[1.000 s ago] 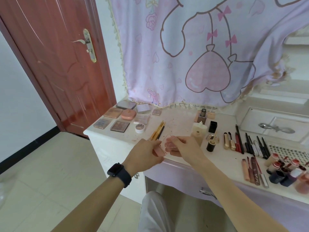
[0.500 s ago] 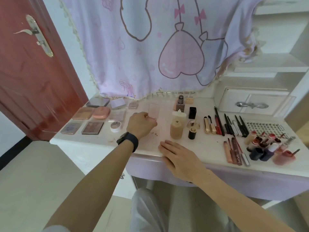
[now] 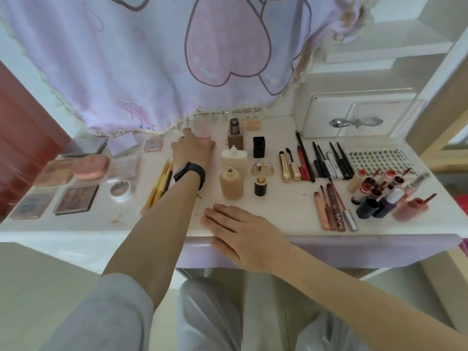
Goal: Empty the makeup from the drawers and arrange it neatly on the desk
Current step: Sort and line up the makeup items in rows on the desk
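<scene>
Makeup [image 3: 316, 163] lies in sorted rows on the desk [image 3: 278, 211]. Left hand [image 3: 193, 153] reaches the clear case [image 3: 206, 125] at far centre, probably aligning it; whether it grips, I cannot tell. Right hand [image 3: 245, 236] lies flat with fingers straight, bracing on the near edge.

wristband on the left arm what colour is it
The wristband is black, seen best in the head view.

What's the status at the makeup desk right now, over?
Left hand at clear pink case, back of desk, grip hidden. Right hand flat on desk front, empty. Foundation bottles close beside left wrist.
</scene>
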A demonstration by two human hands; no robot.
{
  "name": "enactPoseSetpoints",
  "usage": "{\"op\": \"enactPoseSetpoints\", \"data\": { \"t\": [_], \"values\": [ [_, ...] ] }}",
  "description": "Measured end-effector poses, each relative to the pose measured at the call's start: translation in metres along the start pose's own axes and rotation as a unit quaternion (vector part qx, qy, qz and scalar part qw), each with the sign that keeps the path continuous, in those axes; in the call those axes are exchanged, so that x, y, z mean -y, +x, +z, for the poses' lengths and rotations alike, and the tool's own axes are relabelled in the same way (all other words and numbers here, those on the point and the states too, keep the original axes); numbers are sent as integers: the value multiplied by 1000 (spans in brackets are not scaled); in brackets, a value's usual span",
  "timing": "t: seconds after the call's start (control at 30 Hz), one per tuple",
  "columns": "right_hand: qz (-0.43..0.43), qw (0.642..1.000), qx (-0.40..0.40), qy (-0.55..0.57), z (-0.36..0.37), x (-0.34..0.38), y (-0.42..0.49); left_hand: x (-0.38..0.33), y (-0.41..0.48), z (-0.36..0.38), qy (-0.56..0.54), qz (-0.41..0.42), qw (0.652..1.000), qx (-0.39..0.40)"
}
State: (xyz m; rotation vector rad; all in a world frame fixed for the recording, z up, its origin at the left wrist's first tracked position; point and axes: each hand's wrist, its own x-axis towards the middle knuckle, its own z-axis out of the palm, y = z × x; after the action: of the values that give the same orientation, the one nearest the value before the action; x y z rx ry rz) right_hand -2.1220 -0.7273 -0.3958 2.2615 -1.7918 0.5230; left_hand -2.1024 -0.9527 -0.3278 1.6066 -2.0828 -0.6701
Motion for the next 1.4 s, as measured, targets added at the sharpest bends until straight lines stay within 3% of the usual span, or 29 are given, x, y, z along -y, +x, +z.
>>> {"op": "enactPoseSetpoints", "data": {
  "t": [0.17,0.4,0.6,0.73,0.87,0.93,1.17,1.3,1.4],
  "values": [
    [5,1000,-2,-1,0,1,-1,0,4,10,3,13,999,-30],
    [10,1000,1,8,0,0,0,8,1,-10,-50,26,998,16],
    [47,998,5,29,-4,6,2,52,-38,-73,-54,100,992,-57],
    [76,996,46,-7,-11,19,17,107,-64,-108,-57,54,991,-111],
    [87,989,113,29,-4,28,41,147,-77,-121,-39,-43,994,-94],
    [87,990,110,-7,3,30,45,157,-78,-119,-34,-60,995,-73],
    [91,989,100,-65,5,33,44,165,-75,-103,8,-68,992,-104],
    [91,987,123,-42,5,33,43,167,-74,-101,-37,-58,990,-122],
    [94,987,127,-34,0,33,45,174,-80,-108,-141,-36,981,-128]
  ]
}}
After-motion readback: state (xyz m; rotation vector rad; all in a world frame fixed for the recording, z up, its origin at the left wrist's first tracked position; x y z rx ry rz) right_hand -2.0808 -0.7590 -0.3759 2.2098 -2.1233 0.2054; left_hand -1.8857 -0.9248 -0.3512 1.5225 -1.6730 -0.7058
